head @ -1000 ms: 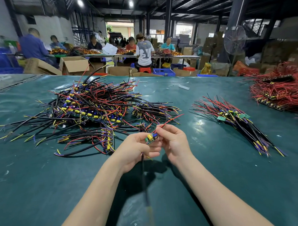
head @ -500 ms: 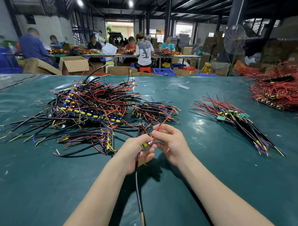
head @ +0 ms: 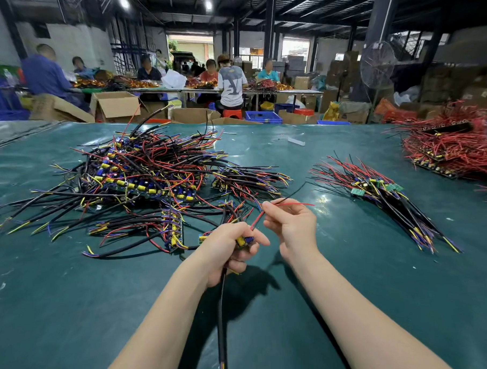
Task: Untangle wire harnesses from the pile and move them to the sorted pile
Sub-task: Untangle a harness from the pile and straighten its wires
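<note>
1. The left hand [head: 225, 249] grips one harness [head: 244, 241] by its small board. The fingers are curled round the board, and yellow and blue parts show at the knuckles. The board is the stiffest part, so it likely serves as an anchor while the wires are pulled.
2. The harness's thick black cable [head: 221, 310] hangs from under that fist toward the camera, clear of the pile [head: 141, 174]. This end looks free.
3. The right hand [head: 293, 224] pinches a red wire [head: 256, 220] between thumb and forefinger, with the other fingers loosely curled. The wire runs straight from the board up to the pinch, and its loose end pokes out to the right. The pinch probably draws the wire away from its neighbours.
4. The harness is held just above the table [head: 74, 303], near the front edge of the pile, between it and the sorted pile [head: 388, 197]. Pile wires lie just beside the left hand. Whether any of them catch on the harness cannot be told.
5. The sorted pile lies to the right, well apart from the tangle. Its boards are together and its wires fan out the same way, so the harness should probably be laid down in that direction.
6. A red heap [head: 453, 150] sits at the far right, apart from both piles, and seems to be a different kind of part.
7. Judging by the two piles, most of the sorting is ahead.
</note>
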A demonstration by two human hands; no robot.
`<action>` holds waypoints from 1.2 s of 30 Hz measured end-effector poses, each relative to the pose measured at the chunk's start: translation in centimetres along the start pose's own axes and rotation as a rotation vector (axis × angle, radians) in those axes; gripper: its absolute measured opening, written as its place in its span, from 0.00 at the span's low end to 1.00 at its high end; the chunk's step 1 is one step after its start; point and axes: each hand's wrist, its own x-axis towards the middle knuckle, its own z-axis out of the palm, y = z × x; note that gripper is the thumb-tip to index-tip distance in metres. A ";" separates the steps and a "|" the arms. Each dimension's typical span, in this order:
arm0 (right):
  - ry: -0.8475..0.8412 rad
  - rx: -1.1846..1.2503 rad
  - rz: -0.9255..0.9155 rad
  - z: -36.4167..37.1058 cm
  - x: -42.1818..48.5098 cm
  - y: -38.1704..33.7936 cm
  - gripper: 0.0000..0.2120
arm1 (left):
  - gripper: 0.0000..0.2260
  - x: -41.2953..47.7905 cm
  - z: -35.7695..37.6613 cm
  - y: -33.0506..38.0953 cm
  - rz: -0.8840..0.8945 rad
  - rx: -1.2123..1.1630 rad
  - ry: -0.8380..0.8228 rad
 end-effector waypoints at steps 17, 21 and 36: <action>-0.383 0.081 0.323 -0.3 -0.3 -0.3 0.09 | 0.11 0.0 -0.2 -0.2 0.195 -0.006 0.318; -0.467 0.026 0.338 -0.1 -0.7 -0.1 0.10 | 0.13 -0.2 -0.2 -0.2 0.173 -0.053 0.256; 0.122 0.024 -0.024 -0.7 0.6 -0.4 0.11 | 0.09 -0.3 0.0 -0.2 0.080 0.026 0.087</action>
